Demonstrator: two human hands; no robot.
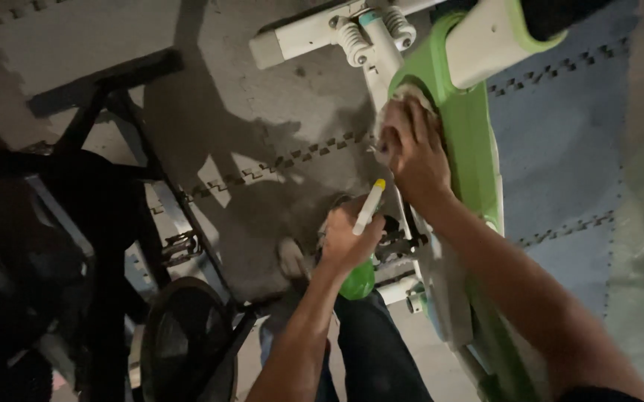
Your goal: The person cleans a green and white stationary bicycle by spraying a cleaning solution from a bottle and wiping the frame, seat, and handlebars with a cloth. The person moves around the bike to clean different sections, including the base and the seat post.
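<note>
Gripping a green spray bottle [357, 279], the left hand [348, 234] is clamped round its neck; the white nozzle with a yellow tip [370, 206] slants up and right toward the green and white exercise bike [471, 141]. The bottle's long axis runs from lower left to upper right, and its contents cannot be made out. The right hand [411, 152] lies spread, fingers apart, pressing a pale cloth [400, 104] against the bike's green frame just below two white springs [374, 33]. A black pedal [404, 242] sits just beside the left hand. Farther left stands a dark bike [113, 246] on the grey floor mats [262, 126].
</note>
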